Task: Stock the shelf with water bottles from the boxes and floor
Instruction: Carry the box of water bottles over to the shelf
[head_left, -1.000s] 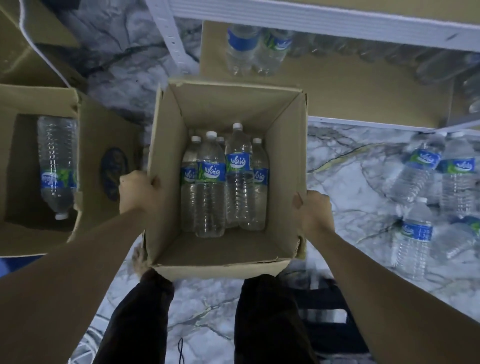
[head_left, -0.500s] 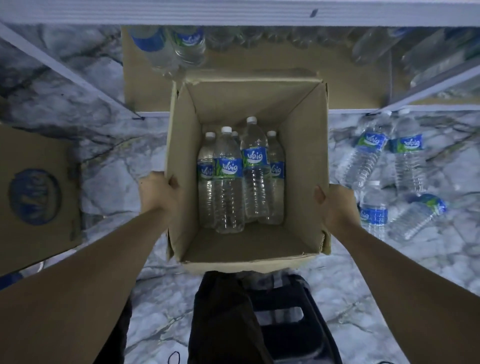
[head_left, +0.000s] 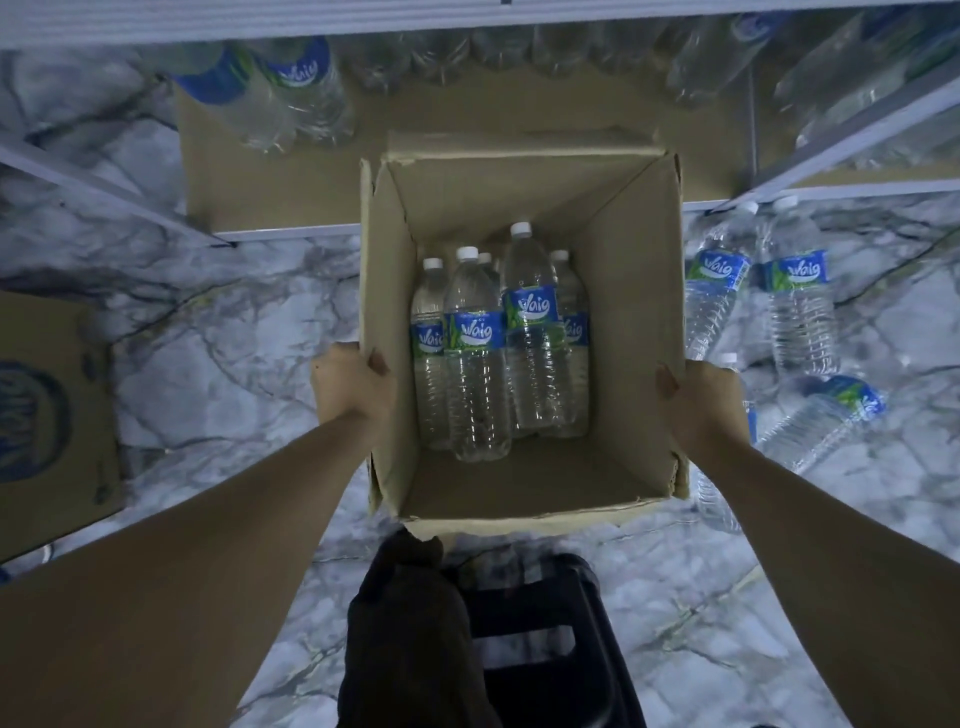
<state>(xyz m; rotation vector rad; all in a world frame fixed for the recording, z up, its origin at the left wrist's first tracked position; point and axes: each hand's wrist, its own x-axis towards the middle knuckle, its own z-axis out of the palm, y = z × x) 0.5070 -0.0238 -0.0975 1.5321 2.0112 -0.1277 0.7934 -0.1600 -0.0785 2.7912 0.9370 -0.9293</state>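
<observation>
Grey-veined marble floor (head_left: 234, 338), dim light. Open corrugated cardboard box (head_left: 639, 322) is held in front of a low shelf (head_left: 467, 171). Left hand (head_left: 350, 387) & right hand (head_left: 698, 400) grip its side walls, thumbs hooked over the rims, other fingers hidden outside. Inside: abt 5 clear ribbed water bottles (head_left: 478, 374), white caps, blue labels, rear ones partly hidden. Loose bottles (head_left: 797, 312) lie at right. Shelf bottles (head_left: 301, 98) are blurred, tops cut off.

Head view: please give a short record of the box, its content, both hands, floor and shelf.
box: cardboard box, open
content: at least five blue-labelled water bottles, standing
left hand: grips left wall, thumb over rim
right hand: grips right wall, thumb over rim
floor: loose bottles lying right of box
shelf: more bottles stocked on it
</observation>
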